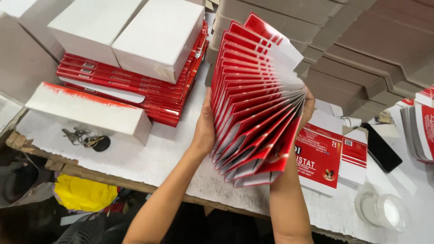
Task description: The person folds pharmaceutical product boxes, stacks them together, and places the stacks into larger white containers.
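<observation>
Red carton blanks (253,104) fan between my left hand (204,131) and right hand (308,106), both clamped on the edges; I keep pressure even so none slip.

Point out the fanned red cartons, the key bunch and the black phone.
fanned red cartons (253,104): head view, middle of the fan.
key bunch (86,138): head view, on the metal keys.
black phone (382,147): head view, middle of its dark face.

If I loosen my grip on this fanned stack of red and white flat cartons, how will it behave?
The fanned cartons would probably slide apart: only the left hand and right hand press their edges together. The faces look glossy, so likely slippery. Each thin sheet probably bends easily, though the stack seems fairly stiff.
</observation>
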